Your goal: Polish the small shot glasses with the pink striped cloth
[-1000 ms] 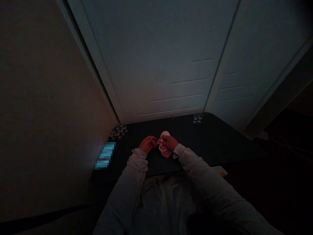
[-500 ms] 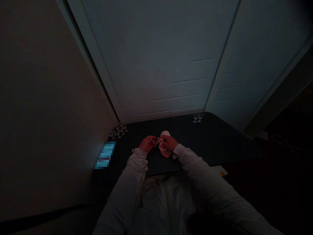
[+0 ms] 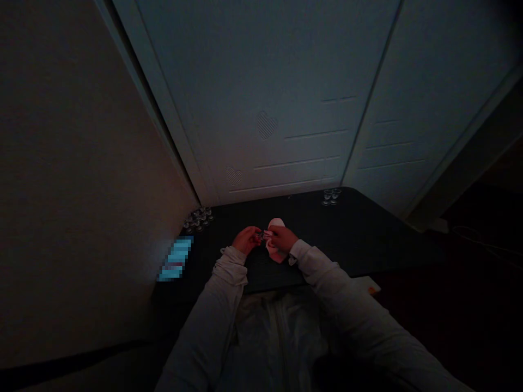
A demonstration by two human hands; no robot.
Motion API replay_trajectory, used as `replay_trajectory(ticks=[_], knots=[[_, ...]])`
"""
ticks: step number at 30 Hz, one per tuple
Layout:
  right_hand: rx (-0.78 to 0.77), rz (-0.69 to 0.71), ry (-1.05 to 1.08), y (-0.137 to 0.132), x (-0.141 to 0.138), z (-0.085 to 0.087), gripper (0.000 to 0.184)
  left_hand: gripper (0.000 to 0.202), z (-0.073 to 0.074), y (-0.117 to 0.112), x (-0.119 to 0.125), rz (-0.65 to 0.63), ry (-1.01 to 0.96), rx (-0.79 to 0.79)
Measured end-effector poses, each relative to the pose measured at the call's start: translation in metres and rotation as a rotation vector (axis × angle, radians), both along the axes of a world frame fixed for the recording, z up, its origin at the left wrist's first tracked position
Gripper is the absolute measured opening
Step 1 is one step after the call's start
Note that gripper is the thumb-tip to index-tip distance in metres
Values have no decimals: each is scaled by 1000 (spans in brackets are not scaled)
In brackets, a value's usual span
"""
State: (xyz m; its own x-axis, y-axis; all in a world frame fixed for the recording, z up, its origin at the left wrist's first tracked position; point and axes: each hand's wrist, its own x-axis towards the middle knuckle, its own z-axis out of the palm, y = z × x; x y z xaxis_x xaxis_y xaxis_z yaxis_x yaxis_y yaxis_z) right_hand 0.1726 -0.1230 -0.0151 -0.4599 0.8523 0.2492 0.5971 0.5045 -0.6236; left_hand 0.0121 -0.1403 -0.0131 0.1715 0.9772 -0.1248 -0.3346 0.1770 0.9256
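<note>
My left hand (image 3: 246, 240) is closed on a small stemmed glass (image 3: 262, 236), most of it hidden by the fingers in the dim light. Pinched in my right hand (image 3: 283, 237) is a pink cloth (image 3: 278, 255), whose folds spread above and below the fingers. Part of the cloth touches the glass between my hands. Both hands are close together over the middle of the dark table (image 3: 339, 239).
Several small stemmed glasses (image 3: 198, 219) stand at the table's back left corner. Two more glasses (image 3: 331, 196) are at the back right. A glowing, blurred screen (image 3: 175, 258) lies at the left edge. Behind the table rises a pale panelled door (image 3: 269, 71).
Both hands stay nearly in place, with the glass and the cloth still held. The fingers and the glass shift only very slightly.
</note>
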Motion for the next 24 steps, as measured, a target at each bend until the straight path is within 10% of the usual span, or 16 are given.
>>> replay_trajectory(ticks=[24], knots=[[82,29,-38,0,-1,0,19,21,3,-1,1,-4,-14,-2]])
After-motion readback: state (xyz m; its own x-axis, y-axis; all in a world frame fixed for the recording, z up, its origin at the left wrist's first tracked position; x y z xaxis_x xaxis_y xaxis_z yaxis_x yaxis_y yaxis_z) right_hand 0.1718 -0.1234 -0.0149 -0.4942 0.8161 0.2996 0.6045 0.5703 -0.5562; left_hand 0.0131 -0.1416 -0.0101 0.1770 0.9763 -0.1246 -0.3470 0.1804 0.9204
